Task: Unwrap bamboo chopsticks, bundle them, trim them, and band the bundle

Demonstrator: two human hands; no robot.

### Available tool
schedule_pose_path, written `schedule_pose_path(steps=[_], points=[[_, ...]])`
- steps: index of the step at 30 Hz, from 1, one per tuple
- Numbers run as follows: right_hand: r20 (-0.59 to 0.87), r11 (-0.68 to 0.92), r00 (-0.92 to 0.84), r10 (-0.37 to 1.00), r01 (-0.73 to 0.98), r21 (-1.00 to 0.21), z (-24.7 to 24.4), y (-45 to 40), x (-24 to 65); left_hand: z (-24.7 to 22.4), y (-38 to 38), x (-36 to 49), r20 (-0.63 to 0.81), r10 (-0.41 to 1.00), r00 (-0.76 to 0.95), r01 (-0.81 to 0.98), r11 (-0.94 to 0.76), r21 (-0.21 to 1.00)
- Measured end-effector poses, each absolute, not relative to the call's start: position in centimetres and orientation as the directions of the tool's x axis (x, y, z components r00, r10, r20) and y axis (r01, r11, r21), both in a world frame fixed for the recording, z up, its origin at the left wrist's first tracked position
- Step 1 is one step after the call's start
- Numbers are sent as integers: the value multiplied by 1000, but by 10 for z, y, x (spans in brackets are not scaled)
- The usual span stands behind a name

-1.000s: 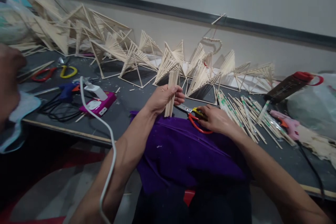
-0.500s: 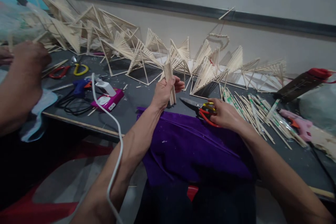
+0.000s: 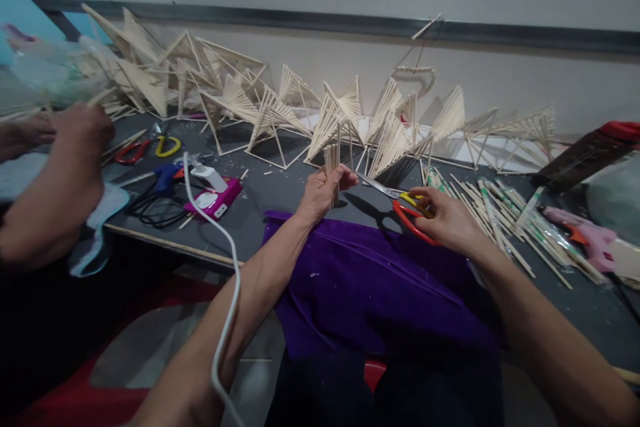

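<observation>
My left hand is closed around an upright bundle of wooden sticks; one stick stands taller than the others. In my right hand is a pair of scissors with one red and one yellow handle loop. Their blades point left, the tips near the fingers of my left hand. Beneath my forearms a purple cloth hangs over the table edge and my lap. Fan-shaped stick frames stand in a row behind my hands.
Loose sticks and wrappers lie at right, beside a pink glue gun and a dark bottle. At left are a magenta power socket, a white cable, a blue glue gun and a co-worker's hands.
My right hand has raised the scissors, and their blades now reach nearer my left hand. The bundle has come down lower, with one stick sticking up above it. The view has shifted slightly.
</observation>
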State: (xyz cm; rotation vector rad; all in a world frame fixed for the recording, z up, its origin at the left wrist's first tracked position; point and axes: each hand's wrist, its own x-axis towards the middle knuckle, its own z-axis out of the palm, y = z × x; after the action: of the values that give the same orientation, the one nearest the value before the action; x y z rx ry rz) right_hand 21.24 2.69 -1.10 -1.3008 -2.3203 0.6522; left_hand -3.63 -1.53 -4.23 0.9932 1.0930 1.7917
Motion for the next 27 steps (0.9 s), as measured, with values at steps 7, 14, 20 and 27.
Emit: schedule_pose_path(steps=[7, 14, 20, 27], points=[[219, 317, -443, 869, 161, -935, -9, 27, 213, -36, -20, -43, 247, 887, -389, -138, -322, 937], [247, 384, -565, 788, 137, -913, -5, 14, 213, -33, -26, -43, 318, 859, -400, 48, -327, 944], [235, 542, -652, 721, 319, -777, -4, 9, 215, -36, -28, -42, 388, 841, -377, 278, -297, 914], [230, 575, -622, 748, 434, -694, -6, 10, 213, -34, -31, -40, 408, 848, -338, 408, -259, 876]])
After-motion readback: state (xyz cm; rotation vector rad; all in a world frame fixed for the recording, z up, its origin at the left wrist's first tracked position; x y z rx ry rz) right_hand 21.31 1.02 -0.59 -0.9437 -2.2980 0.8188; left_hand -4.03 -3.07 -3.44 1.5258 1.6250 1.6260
